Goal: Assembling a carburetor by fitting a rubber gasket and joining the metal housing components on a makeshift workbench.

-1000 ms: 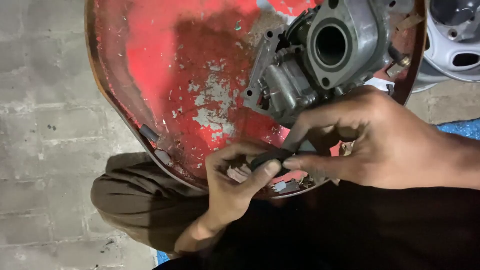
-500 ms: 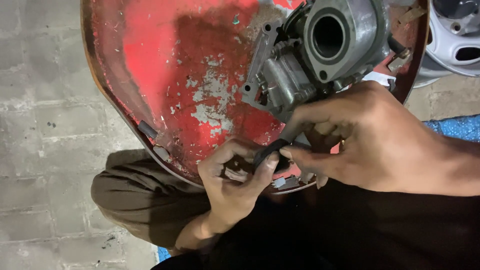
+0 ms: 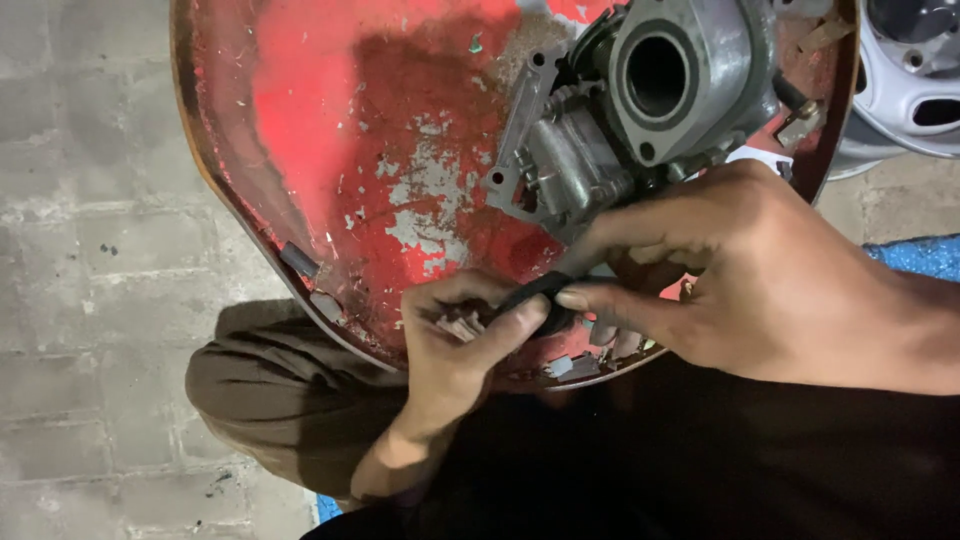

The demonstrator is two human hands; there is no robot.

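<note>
My left hand [image 3: 455,345] and my right hand [image 3: 740,275] meet at the near rim of a worn red metal tray [image 3: 330,130]. Both pinch a small black rubber piece [image 3: 535,293] between their fingertips. Under my left thumb lies a small pale ribbed part [image 3: 462,325], partly hidden. A grey cast-metal engine part [image 3: 640,110] with a round bore lies in the tray just beyond my right hand.
My knee in brown cloth [image 3: 280,400] sits under the tray's left side. A silver wheel rim [image 3: 905,80] stands at the top right, a blue sheet [image 3: 925,255] at the right edge. Small metal bits [image 3: 300,262] lie on the tray rim. Grey paving bricks [image 3: 90,250] fill the left.
Both hands stay closed on the black piece, fingers shifting slightly around it. The view has drifted a little, so the tray and engine part appear slightly higher.
</note>
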